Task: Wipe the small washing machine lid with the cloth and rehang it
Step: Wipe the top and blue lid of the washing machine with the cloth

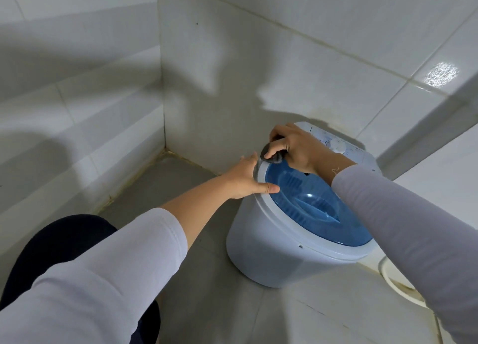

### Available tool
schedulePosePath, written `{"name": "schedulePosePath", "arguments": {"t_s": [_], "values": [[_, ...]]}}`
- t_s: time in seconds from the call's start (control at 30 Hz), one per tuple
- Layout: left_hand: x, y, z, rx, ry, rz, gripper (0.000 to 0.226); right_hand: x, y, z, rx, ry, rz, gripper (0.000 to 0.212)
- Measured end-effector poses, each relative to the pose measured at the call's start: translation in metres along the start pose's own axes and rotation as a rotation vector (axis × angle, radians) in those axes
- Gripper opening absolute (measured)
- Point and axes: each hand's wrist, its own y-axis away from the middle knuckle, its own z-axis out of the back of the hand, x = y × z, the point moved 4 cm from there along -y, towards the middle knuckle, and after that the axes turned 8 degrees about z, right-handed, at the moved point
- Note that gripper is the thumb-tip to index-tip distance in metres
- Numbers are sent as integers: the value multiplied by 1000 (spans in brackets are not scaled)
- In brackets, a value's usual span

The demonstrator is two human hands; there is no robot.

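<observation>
At frame centre, brace the washing machine (279,242) with your open left hand (247,180) while your right hand (294,147), gripping the bunched cloth (271,157), sweeps the blue lid (318,206) rim inward.

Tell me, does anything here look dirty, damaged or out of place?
Only the grout where the tiled wall meets the floor behind the washing machine: it looks yellow-brown and stained. The blue lid sits closed and looks intact.
</observation>
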Motion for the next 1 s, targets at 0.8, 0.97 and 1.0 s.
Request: {"name": "schedulePosePath", "arguments": {"t_s": [0.8, 0.97, 1.0], "values": [[-20, -41, 11, 16, -98, -51, 96, -72, -18, 42, -93, 66, -312, 47], [-39, -55, 15, -11, -98, -93, 79, -58, -9, 24, 40, 18, -308, 48], [-37, -58, 14, -6, -99, -88, 80, -58, -6, 19, 45, 37, -318, 47]]}}
